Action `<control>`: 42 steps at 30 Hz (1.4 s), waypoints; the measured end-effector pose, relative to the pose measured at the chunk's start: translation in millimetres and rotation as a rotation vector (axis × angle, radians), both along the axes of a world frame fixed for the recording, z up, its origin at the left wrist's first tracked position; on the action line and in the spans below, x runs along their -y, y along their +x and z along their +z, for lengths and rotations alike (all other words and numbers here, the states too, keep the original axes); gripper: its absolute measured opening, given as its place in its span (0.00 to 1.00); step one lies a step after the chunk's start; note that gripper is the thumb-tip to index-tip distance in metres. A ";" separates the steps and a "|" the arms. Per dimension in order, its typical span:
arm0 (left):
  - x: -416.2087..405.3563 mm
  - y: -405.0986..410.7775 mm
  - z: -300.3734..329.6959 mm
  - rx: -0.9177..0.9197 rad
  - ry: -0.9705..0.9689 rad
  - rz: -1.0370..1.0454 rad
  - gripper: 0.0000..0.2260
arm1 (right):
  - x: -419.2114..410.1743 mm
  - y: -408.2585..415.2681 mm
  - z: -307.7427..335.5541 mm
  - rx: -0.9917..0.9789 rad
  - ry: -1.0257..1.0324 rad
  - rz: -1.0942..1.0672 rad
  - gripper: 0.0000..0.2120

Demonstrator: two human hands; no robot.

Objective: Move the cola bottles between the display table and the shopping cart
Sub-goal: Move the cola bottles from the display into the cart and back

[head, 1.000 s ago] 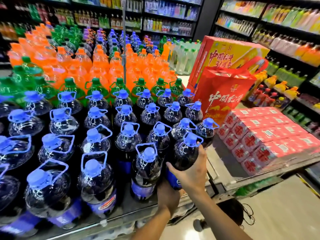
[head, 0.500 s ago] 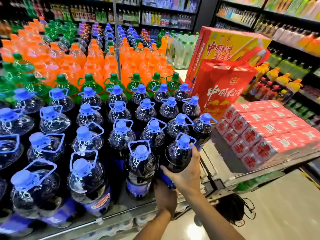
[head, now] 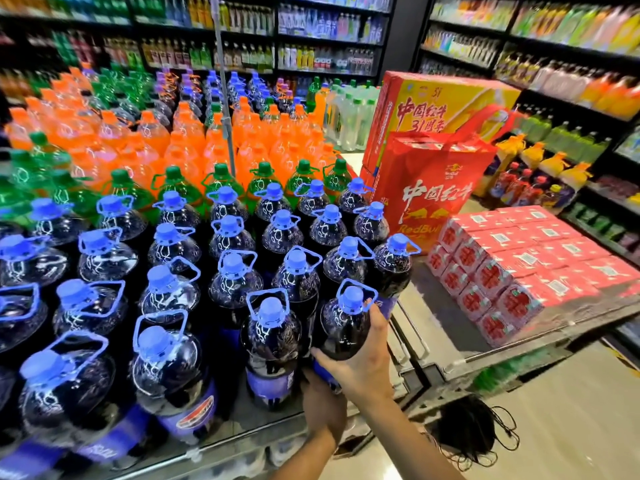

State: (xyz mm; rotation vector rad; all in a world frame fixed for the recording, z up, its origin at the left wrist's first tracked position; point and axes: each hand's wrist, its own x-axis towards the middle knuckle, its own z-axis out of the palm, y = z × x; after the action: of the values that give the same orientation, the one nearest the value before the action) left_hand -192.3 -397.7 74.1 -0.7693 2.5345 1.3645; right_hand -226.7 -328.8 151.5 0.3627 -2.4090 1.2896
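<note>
While both hands are gripping one cola bottle (head: 343,327) at the near right corner of the display table (head: 242,429), the head view is showing it upright among the other blue-capped cola bottles (head: 166,282). Right hand (head: 360,362) is wrapping the bottle's dark shoulder, fingers curled around it; left hand (head: 322,407) is clasping low at the label, partly hidden behind the right wrist. Green bottles (head: 221,181) and orange bottles (head: 194,140) are standing farther back. Right of the table, a red bag (head: 433,188) and red cartons (head: 519,265) are sitting on a lower platform. Shopping cart not identifiable.
</note>
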 end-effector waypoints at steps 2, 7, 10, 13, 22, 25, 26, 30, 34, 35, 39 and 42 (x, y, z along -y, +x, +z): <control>1.8 -1.5 0.5 -0.042 0.004 0.037 0.36 | 0.8 -1.8 0.7 0.009 0.001 -0.007 0.57; 1.2 -1.9 0.4 -0.116 -0.015 0.070 0.37 | 0.1 -2.9 -0.5 -0.010 0.001 -0.024 0.58; 1.8 5.5 9.8 -0.069 0.040 0.108 0.32 | 1.6 -0.9 1.4 0.019 -0.025 -0.029 0.60; 0.8 21.2 11.0 -0.014 0.013 0.057 0.35 | 1.4 1.6 3.4 0.052 -0.039 -0.009 0.60; 2.2 74.3 21.2 -0.158 -0.044 -0.128 0.39 | -39.5 48.3 4.1 0.194 -0.155 -0.117 0.62; -0.6 88.4 28.1 -0.209 -0.069 -0.291 0.35 | -68.2 81.8 2.4 0.267 -0.205 -0.257 0.62; -3.7 91.7 29.7 -0.217 -0.075 -0.341 0.35 | -78.5 94.1 1.9 0.287 -0.223 -0.325 0.63; -15.8 108.8 36.1 -0.229 -0.060 -0.537 0.41 | -119.6 150.7 -13.9 0.370 -0.304 -0.625 0.62; -33.3 133.5 35.1 -0.298 -0.058 -0.684 0.46 | -151.8 215.9 -35.7 0.434 -0.376 -0.845 0.64; -39.7 139.9 36.5 -0.304 -0.045 -0.717 0.44 | -158.3 232.6 -40.3 0.445 -0.396 -0.889 0.64; -72.4 165.9 40.4 -0.298 -0.006 -0.868 0.50 | -183.8 300.2 -51.0 0.442 -0.547 -1.046 0.62; -102.0 186.9 37.4 -0.313 -0.067 -0.983 0.56 | -205.3 349.5 -50.7 0.407 -0.661 -1.165 0.58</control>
State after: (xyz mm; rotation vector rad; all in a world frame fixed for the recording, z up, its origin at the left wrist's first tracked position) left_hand -5.4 -295.7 111.6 0.6906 2.5419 1.0639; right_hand 122.7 -123.5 100.8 -1.3615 -1.6734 1.4379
